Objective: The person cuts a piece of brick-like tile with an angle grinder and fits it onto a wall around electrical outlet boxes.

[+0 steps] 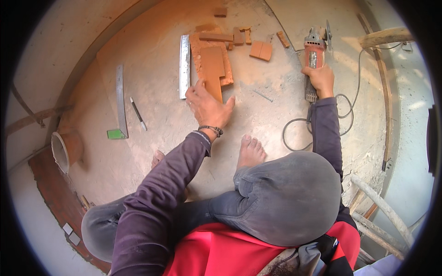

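My right hand is wrapped round the body of a red and grey angle grinder on the floor at the right, its disc upright at the far end. My left hand has its fingers and thumb spread at the near end of a brown-orange clay tile with a notched right edge. Whether the fingertips press on the tile is unclear. Under that tile sits a rough orange brick. A shiny metal channel stretches along the left side of the brick, close to my left fingertips.
Cut tile pieces are scattered beyond the brick. A try square with a green handle and a marker rest on the left, near a bucket. A nail lies between my hands. The grinder's cord loops at the right.
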Demonstrator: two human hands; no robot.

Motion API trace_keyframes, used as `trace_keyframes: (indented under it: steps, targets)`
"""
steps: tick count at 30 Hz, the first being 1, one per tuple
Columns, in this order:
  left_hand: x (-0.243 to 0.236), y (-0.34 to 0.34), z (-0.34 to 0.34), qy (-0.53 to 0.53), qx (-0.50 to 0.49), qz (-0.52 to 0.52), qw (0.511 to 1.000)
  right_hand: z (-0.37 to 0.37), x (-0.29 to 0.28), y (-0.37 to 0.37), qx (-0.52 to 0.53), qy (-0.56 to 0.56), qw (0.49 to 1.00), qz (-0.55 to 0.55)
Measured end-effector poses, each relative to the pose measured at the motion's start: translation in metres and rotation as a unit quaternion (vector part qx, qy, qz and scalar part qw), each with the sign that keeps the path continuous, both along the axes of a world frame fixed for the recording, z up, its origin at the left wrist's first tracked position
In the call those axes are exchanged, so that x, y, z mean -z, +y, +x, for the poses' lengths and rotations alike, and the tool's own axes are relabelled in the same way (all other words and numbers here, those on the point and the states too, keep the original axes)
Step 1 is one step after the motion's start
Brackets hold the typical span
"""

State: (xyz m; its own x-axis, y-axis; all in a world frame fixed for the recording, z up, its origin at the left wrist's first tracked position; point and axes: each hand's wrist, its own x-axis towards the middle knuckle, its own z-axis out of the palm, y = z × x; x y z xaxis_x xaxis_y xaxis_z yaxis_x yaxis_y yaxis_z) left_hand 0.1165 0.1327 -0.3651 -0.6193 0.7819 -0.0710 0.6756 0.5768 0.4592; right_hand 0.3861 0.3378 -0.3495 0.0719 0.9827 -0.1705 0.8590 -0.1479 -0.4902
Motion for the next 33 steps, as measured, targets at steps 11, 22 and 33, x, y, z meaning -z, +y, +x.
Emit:
trace_keyframes:
  steps: [11,22,33]
  targets:
    - [0.019,-0.003,-0.015,-0.201,-0.044,0.024,0.978,-0.019,0.019,0.071,0.029,-0.212,0.977,-0.004]
    - [-0.049,-0.010,-0.077,-0.218,0.008,0.115,0.969,0.013,0.039,0.083,-0.071,-0.227,0.971,0.024]
    - [-0.169,-0.098,-0.210,0.076,0.218,0.012,0.973,0.076,0.080,0.134,-0.158,-0.126,0.975,0.091]
